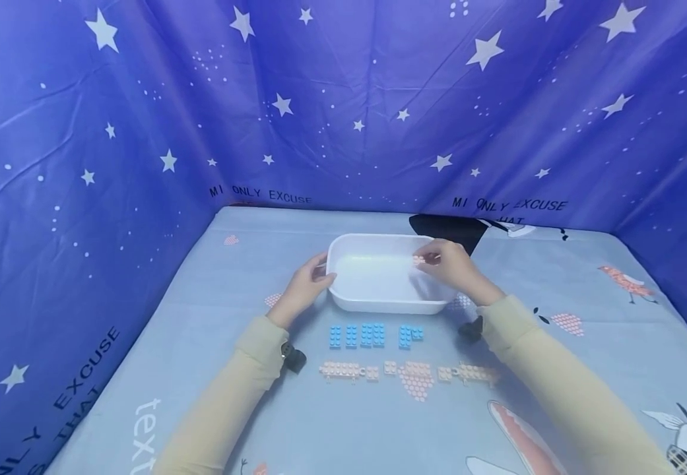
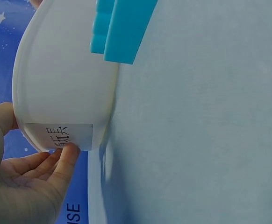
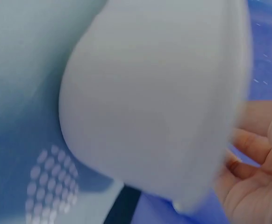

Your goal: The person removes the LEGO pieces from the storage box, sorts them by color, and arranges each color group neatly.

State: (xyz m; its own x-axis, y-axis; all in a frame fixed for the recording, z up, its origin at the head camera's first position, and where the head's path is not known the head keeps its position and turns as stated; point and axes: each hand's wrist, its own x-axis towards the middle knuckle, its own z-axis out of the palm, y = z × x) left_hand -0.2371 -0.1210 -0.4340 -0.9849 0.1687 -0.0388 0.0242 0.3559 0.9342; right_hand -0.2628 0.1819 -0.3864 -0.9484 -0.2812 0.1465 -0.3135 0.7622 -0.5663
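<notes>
A white plastic tub (image 1: pixel 386 307) with rounded corners stands on the bedsheet-like cloth. My left hand (image 1: pixel 306 284) holds it by the left end; in the left wrist view the thumb is at the rim and the fingers touch the outer wall beside a printed label (image 2: pixel 63 135). Over the tub's right end, my right hand (image 1: pixel 453 265) pinches a small pale pink toy brick (image 1: pixel 418 260) at its fingertips. The right wrist view shows that hand (image 3: pixel 260 168) beyond the tub's wall, which hides the brick.
In front of the tub lie several blue toy bricks (image 1: pixel 352 336) in a row. Nearer me is a row of pale pink bricks (image 1: pixel 341 370), partly over a printed pink heart (image 1: pixel 418 388). A blue star-patterned curtain (image 1: pixel 343 145) closes off the back and sides.
</notes>
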